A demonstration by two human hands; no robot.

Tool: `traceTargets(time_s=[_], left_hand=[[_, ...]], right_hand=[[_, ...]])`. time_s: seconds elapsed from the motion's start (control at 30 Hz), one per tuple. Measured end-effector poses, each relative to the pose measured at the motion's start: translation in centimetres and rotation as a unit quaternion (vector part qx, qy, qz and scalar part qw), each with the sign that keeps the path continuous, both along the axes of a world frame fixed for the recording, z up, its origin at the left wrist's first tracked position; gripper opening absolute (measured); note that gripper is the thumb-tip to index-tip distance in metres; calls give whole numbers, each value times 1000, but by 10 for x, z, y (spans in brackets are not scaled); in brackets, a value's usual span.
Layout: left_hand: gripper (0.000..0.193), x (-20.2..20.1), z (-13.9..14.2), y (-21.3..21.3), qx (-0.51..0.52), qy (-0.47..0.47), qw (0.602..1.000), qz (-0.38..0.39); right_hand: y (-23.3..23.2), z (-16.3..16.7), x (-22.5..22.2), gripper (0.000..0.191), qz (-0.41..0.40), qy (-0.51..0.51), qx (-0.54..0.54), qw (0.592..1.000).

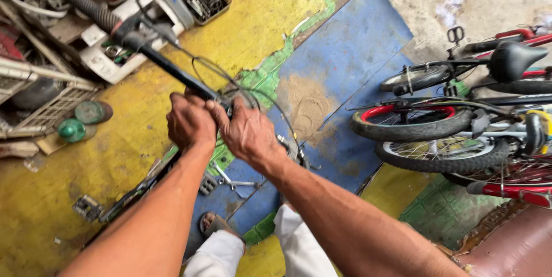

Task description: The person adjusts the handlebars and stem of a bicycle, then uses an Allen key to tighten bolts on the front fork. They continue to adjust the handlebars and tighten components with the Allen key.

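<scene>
Head view: left hand (190, 123) and right hand (248, 133), both fists closed tight around black handlebar (172, 69).

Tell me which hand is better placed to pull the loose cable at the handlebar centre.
Probably the right hand: it sits at the centre, where the thin cable loops right. The left hand grips the black handlebar, steadying it.
</scene>
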State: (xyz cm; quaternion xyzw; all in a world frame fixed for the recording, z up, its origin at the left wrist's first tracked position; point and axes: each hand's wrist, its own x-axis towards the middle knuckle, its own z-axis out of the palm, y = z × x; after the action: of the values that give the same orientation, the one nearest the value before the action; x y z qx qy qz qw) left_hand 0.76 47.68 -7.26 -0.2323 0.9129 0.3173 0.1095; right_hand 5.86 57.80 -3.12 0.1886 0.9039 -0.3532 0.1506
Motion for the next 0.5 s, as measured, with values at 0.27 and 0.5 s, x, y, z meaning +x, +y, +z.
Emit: traceTargets(time_s=[0.27,0.5], left_hand=[[29,-7,3,7,-4,-56,998,-5],[35,-14,-10,11,-19,-68,997,-13]], right_hand=[[8,14,-14,68,-8,-70,-34,997],[14,12,-28,68,-5,-159,-43,986]])
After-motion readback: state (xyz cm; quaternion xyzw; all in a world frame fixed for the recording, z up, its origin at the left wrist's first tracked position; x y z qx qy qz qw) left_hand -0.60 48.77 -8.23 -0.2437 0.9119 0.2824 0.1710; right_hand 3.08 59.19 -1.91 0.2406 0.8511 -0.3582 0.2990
